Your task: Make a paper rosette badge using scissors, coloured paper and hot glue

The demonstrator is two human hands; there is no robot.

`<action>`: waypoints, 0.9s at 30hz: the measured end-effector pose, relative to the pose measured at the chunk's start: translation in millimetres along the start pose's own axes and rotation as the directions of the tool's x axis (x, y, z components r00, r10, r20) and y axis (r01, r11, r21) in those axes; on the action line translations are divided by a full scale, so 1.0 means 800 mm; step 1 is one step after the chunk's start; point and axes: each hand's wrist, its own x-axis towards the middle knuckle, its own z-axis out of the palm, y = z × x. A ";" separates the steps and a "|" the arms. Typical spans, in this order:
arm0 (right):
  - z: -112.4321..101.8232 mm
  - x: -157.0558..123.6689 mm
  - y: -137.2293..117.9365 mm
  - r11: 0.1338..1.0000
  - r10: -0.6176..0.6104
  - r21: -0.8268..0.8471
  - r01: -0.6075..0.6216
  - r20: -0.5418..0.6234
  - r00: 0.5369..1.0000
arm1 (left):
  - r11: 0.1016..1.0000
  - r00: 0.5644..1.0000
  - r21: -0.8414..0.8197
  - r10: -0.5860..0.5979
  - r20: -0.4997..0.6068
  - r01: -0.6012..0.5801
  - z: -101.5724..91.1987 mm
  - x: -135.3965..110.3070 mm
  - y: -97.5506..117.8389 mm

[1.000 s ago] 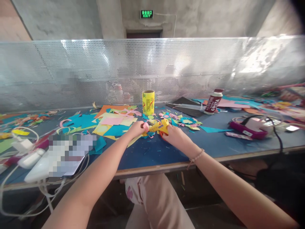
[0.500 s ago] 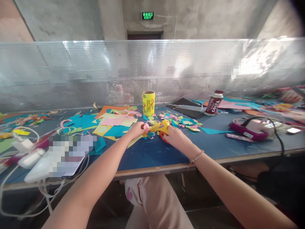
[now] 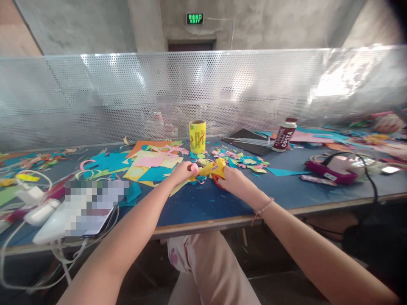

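One curled pink paper strip (image 3: 194, 170) is pinched in the left hand (image 3: 182, 173) over the near blue tabletop (image 3: 187, 207); rightward, the right hand (image 3: 234, 181) grips a yellow plastic glue gun (image 3: 213, 168), best held steady.

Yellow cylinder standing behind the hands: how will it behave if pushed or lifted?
The yellow cylinder is probably light for its size: its top looks open and hollow. Standing upright and taller than wide, it may tip if pushed high. Knocked over, its round side would likely let it roll.
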 end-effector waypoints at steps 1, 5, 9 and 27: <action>0.001 0.001 0.001 1.000 0.010 -0.008 -0.010 -0.003 1.000 | 1.000 1.000 0.002 0.001 -0.004 -0.001 0.000 0.000 0.000; 0.007 0.007 0.004 0.999 0.044 -0.031 -0.044 0.007 0.999 | 1.000 1.000 0.012 -0.005 -0.015 0.006 0.002 0.002 -0.002; 0.009 0.010 0.006 0.998 0.054 -0.013 -0.054 -0.008 0.998 | 1.000 1.000 -0.006 0.003 -0.008 -0.003 0.002 0.001 -0.002; -0.018 0.002 0.042 0.978 0.209 0.013 -0.210 -0.182 0.961 | 0.975 0.969 0.088 0.190 0.159 -0.205 -0.002 -0.012 0.018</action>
